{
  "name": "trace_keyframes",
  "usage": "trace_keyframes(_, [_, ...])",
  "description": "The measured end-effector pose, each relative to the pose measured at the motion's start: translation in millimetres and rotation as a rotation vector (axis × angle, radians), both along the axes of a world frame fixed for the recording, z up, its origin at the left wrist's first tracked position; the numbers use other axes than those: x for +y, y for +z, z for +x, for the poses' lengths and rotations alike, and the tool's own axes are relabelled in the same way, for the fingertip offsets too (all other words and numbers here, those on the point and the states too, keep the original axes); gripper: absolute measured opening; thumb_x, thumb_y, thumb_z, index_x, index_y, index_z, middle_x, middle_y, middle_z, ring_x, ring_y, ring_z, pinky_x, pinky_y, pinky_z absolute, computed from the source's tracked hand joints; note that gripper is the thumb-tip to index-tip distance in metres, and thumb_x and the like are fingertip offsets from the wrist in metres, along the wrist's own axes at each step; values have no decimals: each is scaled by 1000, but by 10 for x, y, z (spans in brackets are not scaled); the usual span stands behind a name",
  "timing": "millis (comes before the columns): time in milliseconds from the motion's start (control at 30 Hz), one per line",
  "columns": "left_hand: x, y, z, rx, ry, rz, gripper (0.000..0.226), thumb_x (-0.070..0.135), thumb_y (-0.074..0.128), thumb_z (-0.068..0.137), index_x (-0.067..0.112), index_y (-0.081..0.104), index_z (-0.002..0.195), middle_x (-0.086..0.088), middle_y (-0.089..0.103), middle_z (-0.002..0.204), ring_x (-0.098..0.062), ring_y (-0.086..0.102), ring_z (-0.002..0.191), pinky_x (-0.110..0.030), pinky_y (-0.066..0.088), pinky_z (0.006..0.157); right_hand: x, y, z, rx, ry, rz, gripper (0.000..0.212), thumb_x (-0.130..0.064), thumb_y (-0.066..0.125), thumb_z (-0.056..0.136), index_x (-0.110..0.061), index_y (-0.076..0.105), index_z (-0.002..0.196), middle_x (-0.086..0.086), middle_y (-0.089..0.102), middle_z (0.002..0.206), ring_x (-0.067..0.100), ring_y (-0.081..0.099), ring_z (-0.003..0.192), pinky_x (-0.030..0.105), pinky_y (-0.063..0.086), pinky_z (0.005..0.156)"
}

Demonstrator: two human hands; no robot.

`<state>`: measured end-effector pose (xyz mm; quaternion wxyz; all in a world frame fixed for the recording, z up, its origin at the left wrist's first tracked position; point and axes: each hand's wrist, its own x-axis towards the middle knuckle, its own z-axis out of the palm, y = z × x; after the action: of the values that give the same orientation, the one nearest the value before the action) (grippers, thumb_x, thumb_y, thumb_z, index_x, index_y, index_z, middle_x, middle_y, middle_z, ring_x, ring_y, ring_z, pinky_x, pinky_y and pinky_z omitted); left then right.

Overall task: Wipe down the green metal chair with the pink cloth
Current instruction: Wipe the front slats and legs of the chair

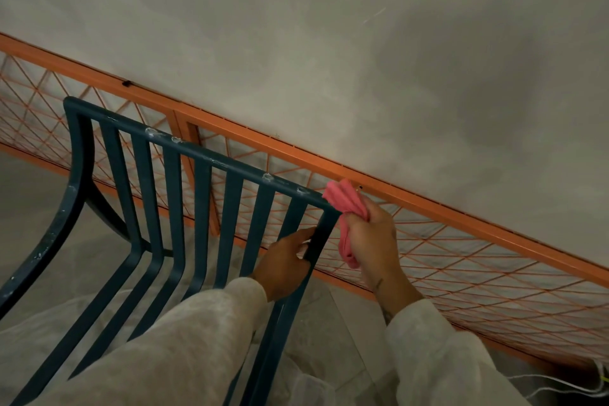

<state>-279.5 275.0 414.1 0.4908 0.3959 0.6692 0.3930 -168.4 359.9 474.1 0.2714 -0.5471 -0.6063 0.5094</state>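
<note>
The left hand (290, 260) is clamped around the outer right bar of the green metal chair (184, 181); the right hand (369, 234), at its 3 o'clock, is fisted around the bunched pink cloth (344, 204), which touches the backrest's top corner. Bunched so tightly, the cloth could skip the pale specks along the top rail

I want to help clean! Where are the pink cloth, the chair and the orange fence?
pink cloth (342, 199), head view, bunched top.
chair (211, 160), head view, top rail.
orange fence (428, 199), head view, top bar.
</note>
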Motion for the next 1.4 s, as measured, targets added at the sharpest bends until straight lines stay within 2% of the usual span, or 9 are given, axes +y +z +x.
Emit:
trace_keyframes(100, [6, -14, -21, 29, 30, -32, 47, 0, 48, 94, 17, 47, 138, 8, 55, 124, -9, 52, 120, -10, 41, 87, -24, -47, -9, -417, 262, 585, 49, 2, 58, 90, -19, 57, 134, 6, 64, 126, 24, 61, 110, 36, 53, 93])
trace_keyframes(200, [-36, -56, -86, 95, 107, -52, 40, 4, 48, 95, 15, 53, 133, -2, 57, 133, -18, 55, 122, -19, 41, 98, -1, -211, 106, -472, 447, 963, 68, 17, 74, 65, -15, 62, 124, 9, 66, 123, 25, 60, 117, 34, 51, 93])
trace_keyframes(333, [-70, -40, -224, 203, 234, 35, 39, 2, 51, 93, 14, 55, 130, -3, 59, 130, -18, 56, 119, -28, 44, 102, 9, -240, 261, -507, 488, 1105, 59, 19, 74, 62, -7, 69, 114, 8, 68, 121, 30, 60, 118, 36, 48, 86])
trace_keyframes(500, [-31, 65, -281, 202, 155, 43, 53, -9, 47, 89, 16, 45, 135, -3, 50, 137, -17, 46, 128, -20, 38, 100, 112, -210, -18, -454, 288, 804, 43, 9, 67, 80, -5, 65, 120, 12, 70, 113, 32, 66, 106, 41, 51, 93])
trace_keyframes(633, [-41, 36, -334, 88, 168, 31, 60, -10, 50, 87, 20, 38, 137, -1, 49, 141, -16, 43, 134, -38, 38, 111, -119, -407, 92, -460, 409, 1068, 51, 9, 59, 78, -11, 55, 125, 8, 62, 126, 25, 54, 123, 40, 47, 87])
trace_keyframes(767, [-53, 30, -434, 61, 122, 13, 70, -16, 43, 84, 22, 38, 143, 1, 46, 145, -14, 41, 136, -40, 34, 114, -556, -601, 200, -288, 236, 500, 54, 4, 60, 88, -29, 57, 131, 5, 65, 123, 17, 63, 105, 32, 56, 85])
trace_keyframes(933, [-40, 37, -484, 57, 45, -4, 78, -16, 37, 80, 25, 34, 147, 3, 43, 148, -12, 38, 138, -37, 32, 115, -748, -534, -207, -56, -205, -288, 13, -20, 56, 97, -19, 68, 92, 19, 70, 86, 21, 66, 70, 33, 53, 64])
trace_keyframes(1200, [31, 72, -640, -65, 6, -46, 70, -16, 38, 84, 19, 39, 145, 1, 44, 146, -13, 38, 136, -28, 34, 109, -623, -360, -872, 107, -426, -161, 13, -23, 51, 99, -21, 63, 104, 1, 66, 90, 15, 62, 81, 31, 51, 76])
trace_keyframes(1400, [53, -17, -707, -83, -33, -91, 79, -15, 38, 74, 25, 43, 142, 4, 44, 148, -14, 36, 139, -35, 31, 115, -634, -442, -733, -30, -313, -296, 12, -13, 47, 99, -19, 58, 96, 2, 58, 75, 13, 54, 66, 24, 43, 55])
